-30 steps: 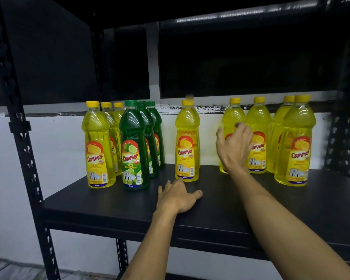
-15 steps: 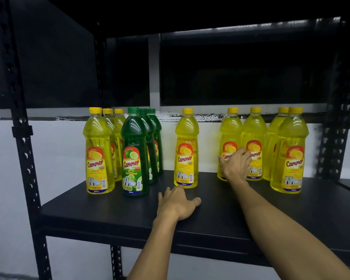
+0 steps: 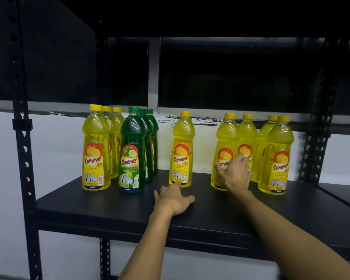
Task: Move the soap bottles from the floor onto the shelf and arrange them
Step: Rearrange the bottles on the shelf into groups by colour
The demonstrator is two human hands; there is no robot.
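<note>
8 yellow bottles [image 3: 181,150], 3 green bottles [image 3: 132,150], perhaps more hidden behind, 1 black shelf [image 3: 109,205], 2 hands [image 3: 173,200]

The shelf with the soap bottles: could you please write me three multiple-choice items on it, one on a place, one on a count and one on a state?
1. Where does the single yellow bottle stand?
A. Between the green bottles and the right-hand yellow group
B. At the far left end
C. On the floor

2. How many green bottles are on the shelf?
A. One
B. Three
C. Five

3. What is the left hand doing?
A. Gripping a green bottle
B. Holding a cap
C. Resting flat on the shelf

Answers:
1. A, it stands alone in the gap between the two groups.
2. B, three green caps show in a row running front to back.
3. C, its fingers lie spread on the black board, while the right hand touches the two yellow bottles in front of it.
</note>
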